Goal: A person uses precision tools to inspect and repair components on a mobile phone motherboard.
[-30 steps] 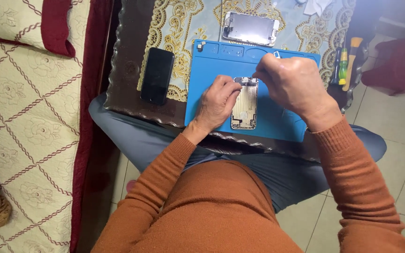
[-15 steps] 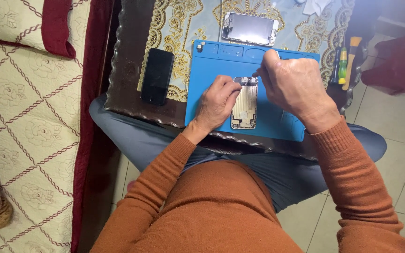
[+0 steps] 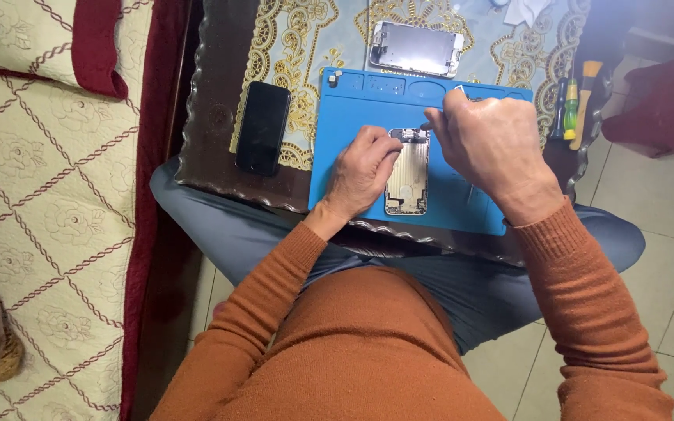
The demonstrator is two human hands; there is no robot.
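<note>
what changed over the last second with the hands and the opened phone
Very little. The right hand shifted slightly at the top end of the opened phone shell, keeping its thin tool there. The left hand stayed braced on the shell; the blue mat, black phone and detached screen did not move.

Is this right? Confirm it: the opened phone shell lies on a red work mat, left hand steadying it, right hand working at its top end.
Not quite. The work mat is blue, not red, as the head view shows. The rest stands: the opened phone shell lies on it, left hand steadying it, right hand at its top end.
</note>
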